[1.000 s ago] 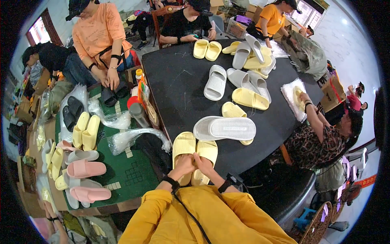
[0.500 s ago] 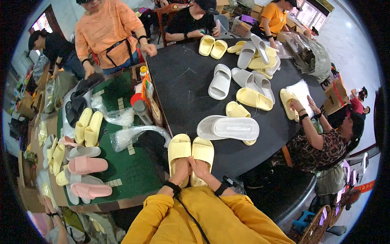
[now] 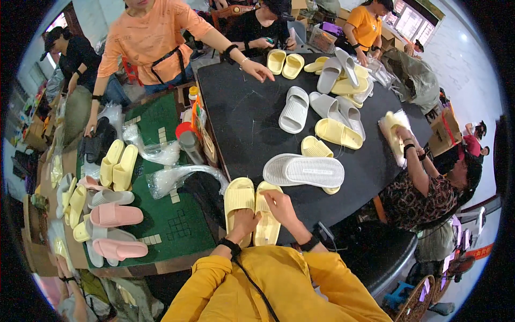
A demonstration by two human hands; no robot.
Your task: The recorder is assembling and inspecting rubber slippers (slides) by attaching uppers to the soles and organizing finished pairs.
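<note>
A pair of pale yellow slide slippers stands side by side at the near edge of the dark table, directly in front of me. My left hand [image 3: 244,224] holds the left slipper [image 3: 239,194], its fingers tucked in under the strap and hidden there, with the thumb toward the right slipper. Above the right slipper [image 3: 266,234] my right hand [image 3: 284,208] is raised, fingers curled together over the strap. Whether anything small is between those fingers is hidden. Just beyond lie a grey slipper [image 3: 306,170], sole up, and a yellow one [image 3: 315,146] partly under it.
More grey and yellow slippers [image 3: 338,133] cover the far right of the table [image 3: 241,123]. A green mat [image 3: 177,222] at left bears pink slippers [image 3: 117,215], clear plastic bags [image 3: 179,180] and a red-lidded bottle [image 3: 188,138]. Co-workers sit and stand around.
My right hand has lifted off the right slipper and moved up and right; the left stays in its slipper. The orange-shirted person reaches over the table, and the person at right has turned a bagged slipper.
</note>
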